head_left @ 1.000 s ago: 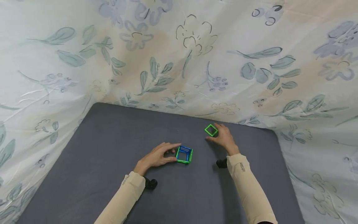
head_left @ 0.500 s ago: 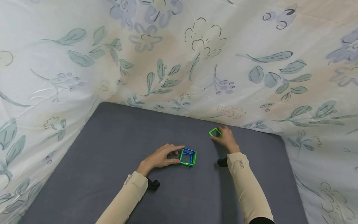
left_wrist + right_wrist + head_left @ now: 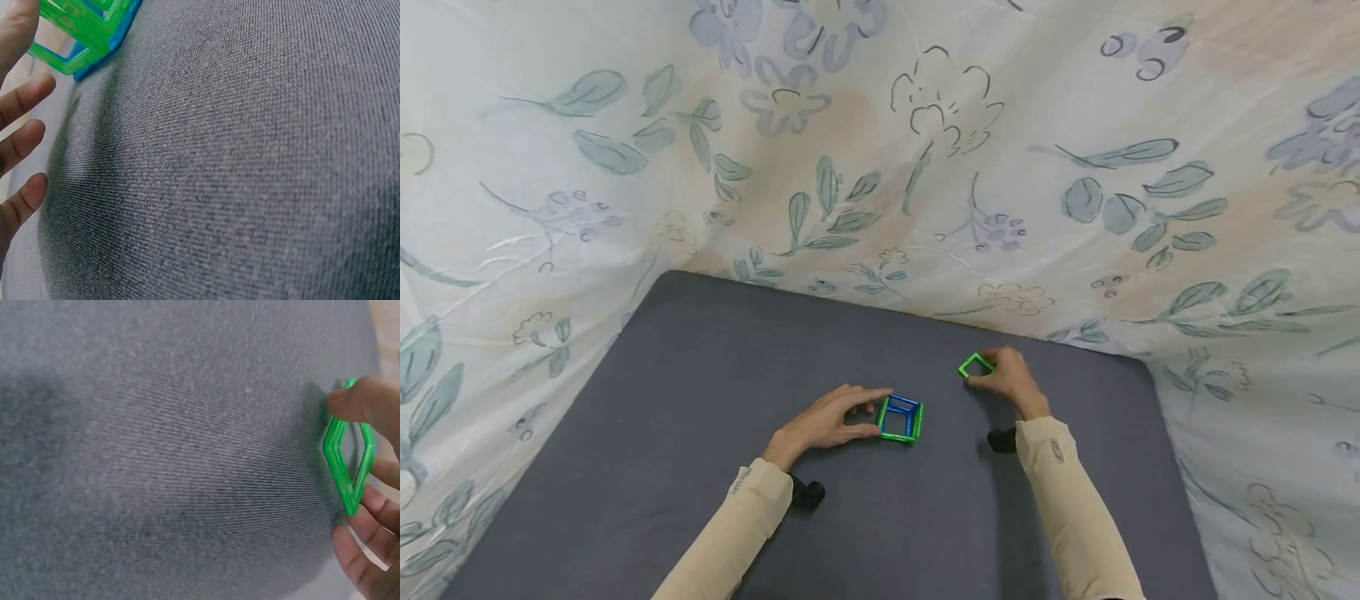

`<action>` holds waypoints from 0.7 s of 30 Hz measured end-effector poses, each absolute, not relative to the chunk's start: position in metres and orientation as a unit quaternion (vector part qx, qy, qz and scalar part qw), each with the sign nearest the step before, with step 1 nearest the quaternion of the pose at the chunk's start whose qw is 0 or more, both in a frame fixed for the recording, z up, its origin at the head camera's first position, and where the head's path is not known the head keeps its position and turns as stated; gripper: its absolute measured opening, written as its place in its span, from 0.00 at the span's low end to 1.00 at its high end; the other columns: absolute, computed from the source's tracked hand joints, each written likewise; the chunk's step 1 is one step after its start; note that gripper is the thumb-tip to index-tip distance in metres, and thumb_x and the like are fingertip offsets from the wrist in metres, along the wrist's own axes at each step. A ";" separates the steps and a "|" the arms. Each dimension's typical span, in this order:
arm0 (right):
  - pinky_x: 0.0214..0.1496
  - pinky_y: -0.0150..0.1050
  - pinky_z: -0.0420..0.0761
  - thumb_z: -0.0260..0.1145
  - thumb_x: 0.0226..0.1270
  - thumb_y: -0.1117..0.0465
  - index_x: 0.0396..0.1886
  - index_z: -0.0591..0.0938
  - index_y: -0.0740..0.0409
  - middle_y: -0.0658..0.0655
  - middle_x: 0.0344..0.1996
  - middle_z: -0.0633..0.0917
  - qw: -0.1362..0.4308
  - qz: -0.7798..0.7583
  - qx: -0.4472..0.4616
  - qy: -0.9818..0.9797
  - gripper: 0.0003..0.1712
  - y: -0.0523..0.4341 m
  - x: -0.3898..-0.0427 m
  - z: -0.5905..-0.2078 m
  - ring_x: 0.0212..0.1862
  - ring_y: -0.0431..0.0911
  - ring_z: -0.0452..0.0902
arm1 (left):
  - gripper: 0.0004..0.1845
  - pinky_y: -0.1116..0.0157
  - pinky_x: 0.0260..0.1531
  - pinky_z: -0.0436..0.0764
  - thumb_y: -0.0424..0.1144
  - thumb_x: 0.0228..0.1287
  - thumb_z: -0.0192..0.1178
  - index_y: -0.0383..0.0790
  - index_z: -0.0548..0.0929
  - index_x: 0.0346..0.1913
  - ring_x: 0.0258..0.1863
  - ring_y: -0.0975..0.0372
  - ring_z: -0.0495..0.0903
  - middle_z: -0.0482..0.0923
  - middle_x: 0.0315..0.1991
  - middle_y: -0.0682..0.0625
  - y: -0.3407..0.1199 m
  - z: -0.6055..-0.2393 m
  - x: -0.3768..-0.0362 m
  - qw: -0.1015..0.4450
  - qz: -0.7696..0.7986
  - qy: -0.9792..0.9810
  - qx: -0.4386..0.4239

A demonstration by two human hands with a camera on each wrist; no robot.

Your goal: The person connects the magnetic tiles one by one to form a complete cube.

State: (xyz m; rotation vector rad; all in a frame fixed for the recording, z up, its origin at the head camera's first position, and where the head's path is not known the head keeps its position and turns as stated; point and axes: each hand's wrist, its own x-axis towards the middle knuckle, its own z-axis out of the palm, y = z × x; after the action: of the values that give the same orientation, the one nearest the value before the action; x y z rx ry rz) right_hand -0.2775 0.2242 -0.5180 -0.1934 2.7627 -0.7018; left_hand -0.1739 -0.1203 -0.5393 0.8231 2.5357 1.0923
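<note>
A: Left hand (image 3: 827,423)?
B: Resting on the grey counter (image 3: 700,375), fingers spread and nearly straight, thumb and forefinger touching the left side of the cube (image 3: 900,418). Not wrapping round it.
A: Cube?
B: Standing near the counter's middle, toward the near edge; green and blue frames, open on top.
A: Right hand (image 3: 1009,379)?
B: Pinching a green square (image 3: 973,365) between thumb and fingertips (image 3: 369,506), tilting it up off the cloth.
A: Where exactly?
B: Near the far edge, toward the far right corner, well apart from the cube.
A: Around the counter?
B: Hanging on the far and side edges, a flowered sheet (image 3: 880,150).
</note>
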 end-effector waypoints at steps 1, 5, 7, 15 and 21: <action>0.60 0.58 0.78 0.79 0.56 0.58 0.62 0.79 0.74 0.74 0.56 0.82 0.137 -0.244 -0.076 0.957 0.37 0.224 -0.275 -0.517 0.56 0.64 0.79 | 0.36 0.60 0.50 0.71 0.51 0.69 0.66 0.55 0.68 0.77 0.46 0.61 0.73 0.80 0.49 0.53 -0.121 -0.539 -0.174 0.130 0.376 0.873 0.283; 0.53 0.56 0.81 0.80 0.55 0.59 0.60 0.81 0.73 0.72 0.49 0.82 0.102 -0.255 -0.128 0.953 0.36 0.219 -0.266 -0.506 0.49 0.61 0.80 | 0.36 0.61 0.48 0.71 0.51 0.68 0.66 0.55 0.69 0.77 0.45 0.60 0.74 0.80 0.49 0.53 -0.122 -0.539 -0.174 0.124 0.377 0.873 0.284; 0.48 0.54 0.81 0.80 0.54 0.59 0.59 0.81 0.73 0.70 0.47 0.82 0.082 -0.260 -0.163 0.948 0.35 0.213 -0.260 -0.498 0.45 0.58 0.79 | 0.36 0.62 0.48 0.71 0.52 0.68 0.66 0.56 0.69 0.77 0.44 0.60 0.73 0.80 0.49 0.53 -0.122 -0.539 -0.174 0.123 0.377 0.873 0.284; 0.42 0.46 0.78 0.80 0.54 0.58 0.60 0.83 0.68 0.67 0.44 0.83 0.070 -0.256 -0.281 0.922 0.34 0.175 -0.228 -0.462 0.41 0.51 0.77 | 0.36 0.63 0.45 0.70 0.53 0.68 0.66 0.55 0.69 0.77 0.43 0.60 0.73 0.80 0.49 0.54 -0.121 -0.538 -0.175 0.127 0.382 0.871 0.282; 0.43 0.43 0.78 0.81 0.55 0.56 0.60 0.84 0.64 0.61 0.46 0.84 0.092 -0.235 -0.324 0.912 0.34 0.148 -0.206 -0.453 0.43 0.48 0.76 | 0.36 0.64 0.45 0.71 0.54 0.68 0.66 0.59 0.68 0.77 0.42 0.61 0.72 0.79 0.49 0.55 -0.120 -0.541 -0.176 0.130 0.380 0.873 0.277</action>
State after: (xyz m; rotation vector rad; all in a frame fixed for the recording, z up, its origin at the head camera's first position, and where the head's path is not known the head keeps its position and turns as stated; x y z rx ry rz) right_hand -0.2060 0.1477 -0.4533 -0.9626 2.7086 -0.6969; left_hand -0.1756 -0.1198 -0.5406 0.8047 2.5360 1.1025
